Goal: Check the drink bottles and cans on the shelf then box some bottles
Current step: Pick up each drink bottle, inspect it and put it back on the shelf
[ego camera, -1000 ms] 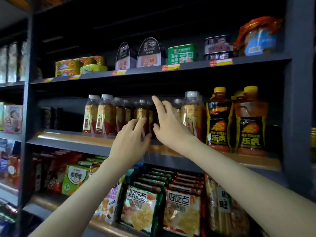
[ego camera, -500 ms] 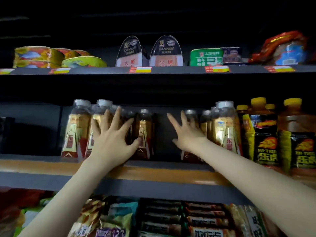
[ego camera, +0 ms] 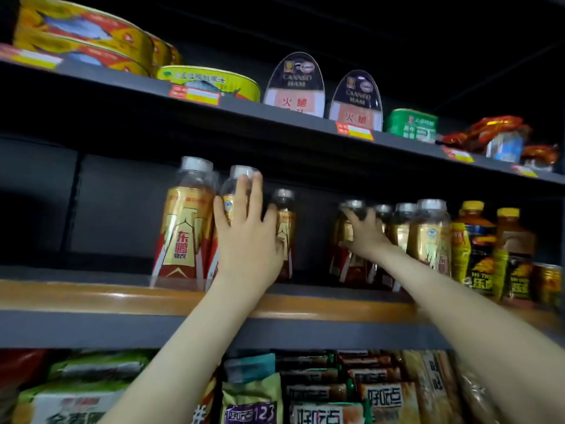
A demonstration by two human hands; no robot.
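Observation:
Gold-and-red drink bottles with grey caps stand in rows on the middle shelf [ego camera: 183,301]. My left hand [ego camera: 247,237] lies flat against the second bottle from the left [ego camera: 235,185], fingers spread and reaching its cap, thumb beside a bottle further back [ego camera: 286,215]. The leftmost bottle [ego camera: 183,228] stands free next to it. My right hand [ego camera: 365,235] reaches to a bottle deeper on the shelf [ego camera: 351,209], fingers laid over its shoulder; a grip cannot be made out. More of these bottles [ego camera: 429,240] stand right of that hand.
Yellow-capped dark bottles [ego camera: 477,249] and a can [ego camera: 548,283] fill the shelf's right end. The upper shelf [ego camera: 275,117] carries flat fish tins [ego camera: 82,35], canned ham [ego camera: 295,87] and a green tin [ego camera: 411,123]. Snack packs [ego camera: 321,393] sit below. A dark gap lies between my hands.
The view has moved closer and tilted up. My left hand has slid up the second bottle to its cap. My right hand has reached deeper onto a rear bottle.

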